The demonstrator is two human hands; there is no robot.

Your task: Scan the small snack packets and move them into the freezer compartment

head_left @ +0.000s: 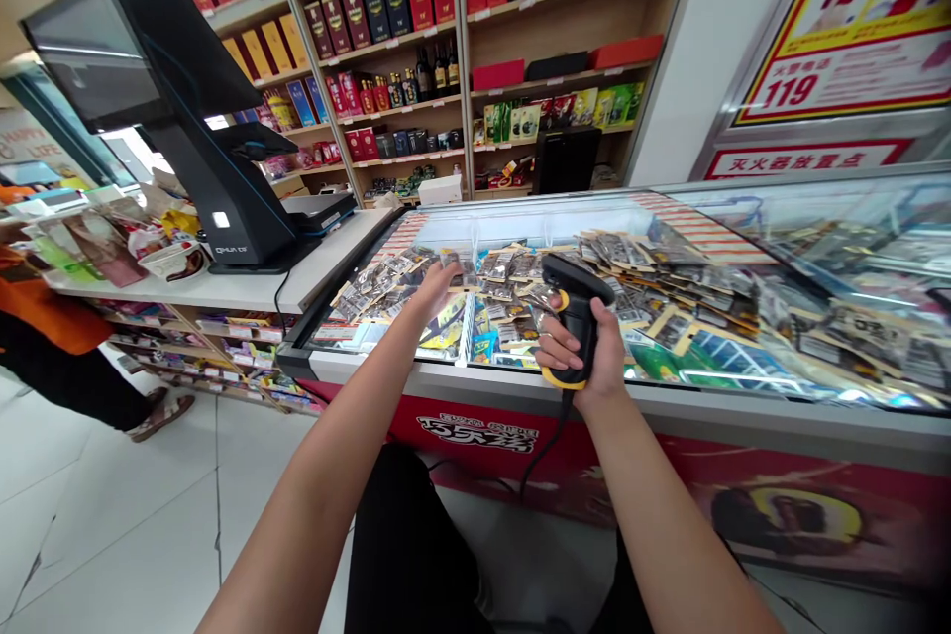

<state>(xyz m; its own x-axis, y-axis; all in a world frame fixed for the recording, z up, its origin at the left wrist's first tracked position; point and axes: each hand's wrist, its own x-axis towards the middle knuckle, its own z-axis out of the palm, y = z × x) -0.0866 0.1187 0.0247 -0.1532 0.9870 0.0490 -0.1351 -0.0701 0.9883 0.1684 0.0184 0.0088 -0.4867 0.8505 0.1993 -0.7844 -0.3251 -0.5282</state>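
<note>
My right hand [605, 357] is wrapped round the grip of a black and yellow barcode scanner [576, 317]. Its cable hangs down over the freezer's front. A clear, shiny bit of packaging shows by those fingers, but whether they hold it too I cannot make out. Over the left part of the freezer's glass top, my left hand [437, 287] reaches out with its fingers stretched, slightly blurred, at the small packets. Many flat packets [505, 263] with dark fronts and tan edges lie in loose heaps across the glass.
The chest freezer [475, 378] stands right before me. Left of it, a counter [253, 292] carries a black point-of-sale terminal [200, 139] and a white bowl [172, 260]. Shelves of boxed bottles [386, 5] line the back. A person in orange [52, 307] stands at far left.
</note>
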